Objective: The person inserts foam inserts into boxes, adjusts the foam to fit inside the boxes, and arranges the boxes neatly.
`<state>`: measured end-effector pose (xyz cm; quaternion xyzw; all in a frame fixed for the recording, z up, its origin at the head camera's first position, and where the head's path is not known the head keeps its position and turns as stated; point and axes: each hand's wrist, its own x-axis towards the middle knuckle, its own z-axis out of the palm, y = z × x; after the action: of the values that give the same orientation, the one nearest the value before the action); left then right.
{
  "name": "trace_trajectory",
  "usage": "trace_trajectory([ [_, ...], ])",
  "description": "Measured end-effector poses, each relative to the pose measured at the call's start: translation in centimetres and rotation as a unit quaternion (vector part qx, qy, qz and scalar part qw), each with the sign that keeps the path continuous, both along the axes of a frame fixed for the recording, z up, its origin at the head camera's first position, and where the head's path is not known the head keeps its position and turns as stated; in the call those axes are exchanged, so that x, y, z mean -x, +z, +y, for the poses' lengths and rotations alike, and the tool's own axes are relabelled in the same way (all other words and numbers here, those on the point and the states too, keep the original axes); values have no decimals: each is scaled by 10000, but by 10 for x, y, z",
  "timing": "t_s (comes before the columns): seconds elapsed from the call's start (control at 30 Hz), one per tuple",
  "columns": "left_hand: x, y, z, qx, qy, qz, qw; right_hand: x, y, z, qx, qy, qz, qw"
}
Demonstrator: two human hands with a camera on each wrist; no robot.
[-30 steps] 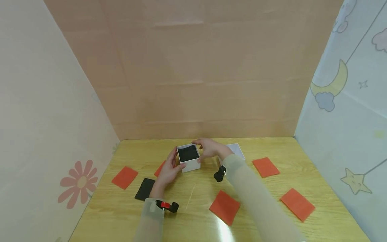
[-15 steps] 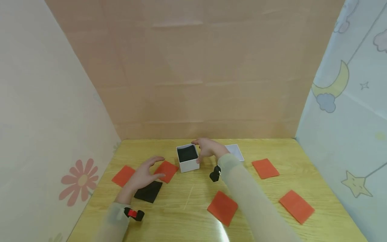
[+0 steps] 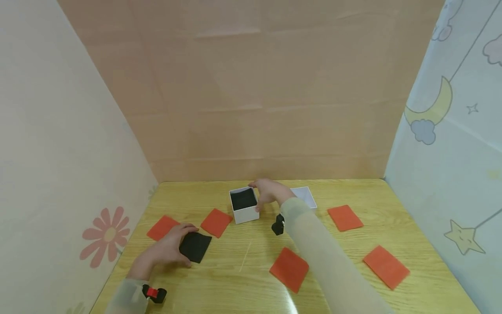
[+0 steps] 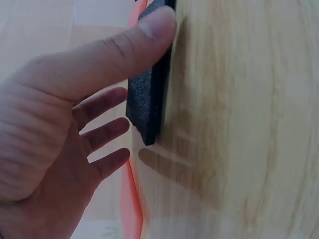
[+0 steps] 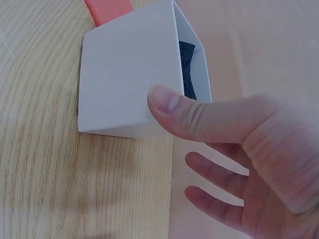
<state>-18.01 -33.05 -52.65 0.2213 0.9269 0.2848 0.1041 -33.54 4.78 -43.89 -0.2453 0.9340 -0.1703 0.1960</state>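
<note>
A loose black foam square [image 3: 196, 247] lies flat on the table's left side. My left hand [image 3: 170, 246] spans it, thumb by the near edge and index finger by the far edge. In the left wrist view the thumb overlaps the foam's edge while the other fingers are spread; contact is unclear. Farther back stands a white open-topped box [image 3: 246, 215] with black foam [image 3: 243, 199] inside. My right hand [image 3: 270, 190] holds the box at its right side, thumb on the wall in the right wrist view; the index finger reaches the back rim.
Red squares lie around: one [image 3: 216, 223] left of the box, one [image 3: 162, 227] behind my left hand, one [image 3: 289, 270] at front centre, others [image 3: 345, 217] to the right. A white tray-like box part [image 3: 307, 197] sits behind my right wrist. Walls enclose the wooden table [image 3: 235, 288].
My left hand has let go of the white box and moved left and nearer, down to the loose black foam square. The right hand has stayed at the box.
</note>
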Motion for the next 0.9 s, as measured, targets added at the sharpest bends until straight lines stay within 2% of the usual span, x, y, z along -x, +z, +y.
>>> trace_trajectory([
  [0.33, 6, -3, 0, 261, -88, 179, 9995, 1, -1, 1, 14, 22, 4, 10000],
  [0.57, 7, -2, -1, 387, -183, 367, 9984, 2, -1, 1, 22, 58, 29, 10000],
  [0.9, 10, -3, -3, 175, -210, 172, 9995, 1, -2, 3, -17, 0, 20, 10000],
])
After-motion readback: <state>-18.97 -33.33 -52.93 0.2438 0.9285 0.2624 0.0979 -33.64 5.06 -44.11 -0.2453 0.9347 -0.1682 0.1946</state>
